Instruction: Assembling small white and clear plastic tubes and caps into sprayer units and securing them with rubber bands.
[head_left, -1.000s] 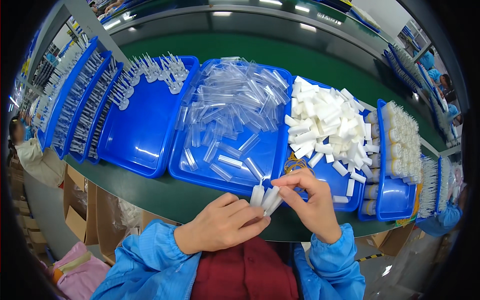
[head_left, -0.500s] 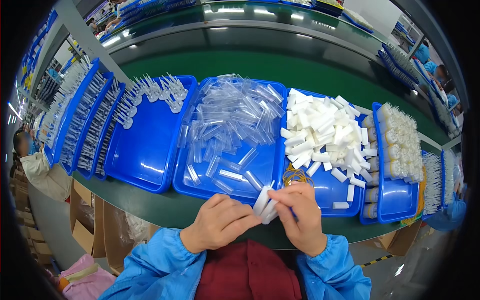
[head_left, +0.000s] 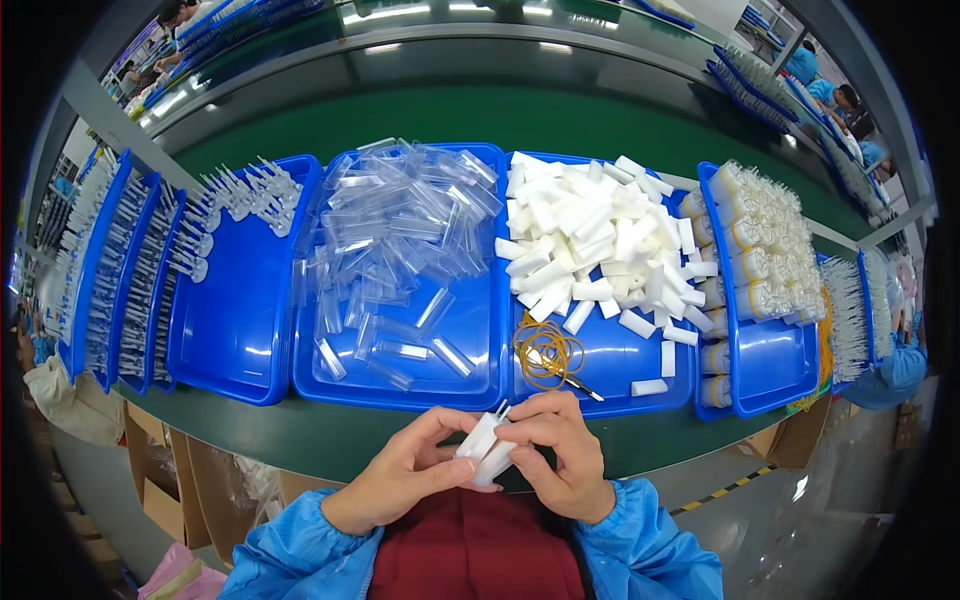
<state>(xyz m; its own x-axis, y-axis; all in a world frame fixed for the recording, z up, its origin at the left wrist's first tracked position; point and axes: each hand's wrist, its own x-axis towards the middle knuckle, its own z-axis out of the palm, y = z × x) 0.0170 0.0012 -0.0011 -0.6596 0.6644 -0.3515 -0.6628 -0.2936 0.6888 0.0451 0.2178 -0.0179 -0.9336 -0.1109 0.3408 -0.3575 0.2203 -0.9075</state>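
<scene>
Close to my body, in front of the table edge, my left hand [head_left: 415, 468] grips white pieces [head_left: 486, 446] between thumb and fingers. They stand on end side by side, with thin dark-and-clear tips poking out at the top. From the other side my right hand [head_left: 556, 450] pinches the same pieces with its thumb and fingers. Whether they are one part or several is partly hidden by my fingers. Just beyond lie a blue tray [head_left: 420, 383] of clear plastic tubes [head_left: 400, 230] and another with a heap of white cylinders [head_left: 590, 225].
Yellow rubber bands [head_left: 548, 352] and a metal-tipped tool [head_left: 583, 388] lie in the white cylinders' tray. To the left, a blue tray [head_left: 228, 330] holds stemmed clear parts [head_left: 262, 195], beside tilted stacked trays [head_left: 100, 290]. Bundled parts [head_left: 770, 240] fill a raised tray on the right.
My hands have drawn slightly left and down, closer to my body, with the white pieces between them. The view has shifted right, showing the rubber bands and tool fully.
</scene>
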